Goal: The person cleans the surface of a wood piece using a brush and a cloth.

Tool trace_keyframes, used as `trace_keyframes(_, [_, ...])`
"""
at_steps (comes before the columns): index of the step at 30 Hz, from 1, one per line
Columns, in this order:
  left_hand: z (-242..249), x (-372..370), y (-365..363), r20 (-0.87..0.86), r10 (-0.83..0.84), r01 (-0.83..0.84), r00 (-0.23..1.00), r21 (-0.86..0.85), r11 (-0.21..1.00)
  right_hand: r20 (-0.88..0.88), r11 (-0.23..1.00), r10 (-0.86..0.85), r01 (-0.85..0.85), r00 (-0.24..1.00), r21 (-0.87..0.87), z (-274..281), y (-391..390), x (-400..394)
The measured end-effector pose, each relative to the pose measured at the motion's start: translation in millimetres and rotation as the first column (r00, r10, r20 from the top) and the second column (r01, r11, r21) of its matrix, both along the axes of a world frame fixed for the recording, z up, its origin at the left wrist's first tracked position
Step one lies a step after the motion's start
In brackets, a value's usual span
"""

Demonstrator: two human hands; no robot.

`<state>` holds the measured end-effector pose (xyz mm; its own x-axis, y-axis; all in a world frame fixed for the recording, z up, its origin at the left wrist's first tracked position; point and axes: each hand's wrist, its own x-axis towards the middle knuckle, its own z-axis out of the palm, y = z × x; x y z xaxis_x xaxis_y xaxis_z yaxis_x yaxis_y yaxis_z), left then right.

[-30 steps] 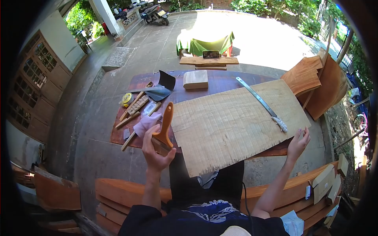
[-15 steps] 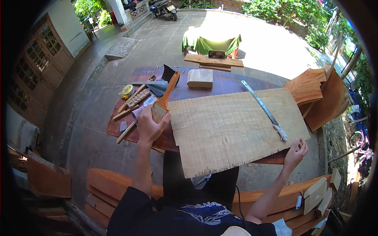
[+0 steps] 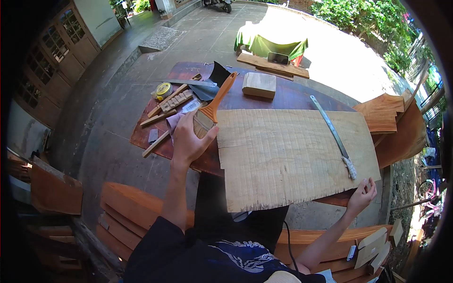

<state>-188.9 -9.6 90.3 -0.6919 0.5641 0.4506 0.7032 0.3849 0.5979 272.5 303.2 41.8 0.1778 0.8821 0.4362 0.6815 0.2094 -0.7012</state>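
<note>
My left hand [image 3: 189, 144] is closed round the bristle end of a wide paintbrush [image 3: 220, 101], whose orange handle points up and away from me. The brush is at the left edge of a thin, pale wooden board [image 3: 288, 155] with a ragged near edge. My right hand [image 3: 362, 195] has its fingers bent at the board's near right corner and appears to pinch it. On the board's right part lies a long metal blade [image 3: 330, 125], its wrapped handle [image 3: 349, 168] towards me.
Beyond the board, a wooden block [image 3: 259, 86] sits on the dark red table [image 3: 226, 94]. A tape measure [image 3: 163, 90], wood strips [image 3: 163, 118] and a handsaw [image 3: 181, 82] lie left. A phone [image 3: 278, 58] stands farther back. Curved wood pieces [image 3: 382, 113] are at right.
The view has turned slightly, so the table and its contents appear farther right. Both hands keep nearly the same places against the board, and the paintbrush stays in my left hand.
</note>
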Motion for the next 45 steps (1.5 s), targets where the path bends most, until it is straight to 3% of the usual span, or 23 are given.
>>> trace_keyframes(3, [-8, -2, 0, -0.090, 0.022, -0.020, 0.996, 0.021, 1.000, 0.004, 1.000, -0.001, 0.001, 1.000, 0.001, 0, 0, 0])
trace_keyframes(6, [-6, -5, -1, 0.087, -0.072, 0.062, 0.994, 0.113, 0.992, 0.003, 1.000, 0.000, 0.000, 1.000, 0.006, -1, 1, 1])
trace_keyframes(12, [-2, -1, 0, -0.110, -0.034, 0.039, 0.993, 0.041, 0.998, 0.027, 1.000, 0.003, -0.003, 1.000, 0.017, -1, 2, 2])
trace_keyframes(18, [7, 7, 3, -0.165, -0.042, 0.032, 0.985, -0.062, 0.998, 0.020, 1.000, 0.006, -0.006, 1.000, 0.007, -1, 2, 3])
trace_keyframes(24, [-4, 1, 5, -0.124, 0.014, -0.005, 0.992, 0.071, 0.997, 0.009, 1.000, 0.007, -0.007, 1.000, 0.000, 0, 1, 2])
trace_keyframes(32, [-6, 6, 1, -0.213, 0.077, -0.055, 0.974, 0.111, 0.992, 0.059, 1.000, -0.001, 0.000, 0.998, 0.024, -6, 7, 8])
trace_keyframes(38, [-2, 0, -5, -0.186, 0.076, -0.010, 0.980, 0.335, 0.942, 0.066, 1.000, -0.005, 0.003, 0.998, 0.020, -5, 7, 8])
trace_keyframes(41, [22, -6, -21, -0.114, 0.083, -0.032, 0.990, 0.393, 0.919, 0.062, 1.000, -0.003, 0.002, 0.998, 0.017, -8, 8, 9])
trace_keyframes(42, [28, -17, -29, -0.220, 0.112, -0.028, 0.969, 0.355, 0.934, 0.067, 1.000, 0.001, -0.003, 0.998, 0.028, -8, 7, 10])
trace_keyframes(45, [38, -46, -51, -0.157, 0.204, -0.143, 0.966, 0.328, 0.934, 0.064, 0.999, 0.011, -0.013, 0.998, 0.035, -6, 6, 7])
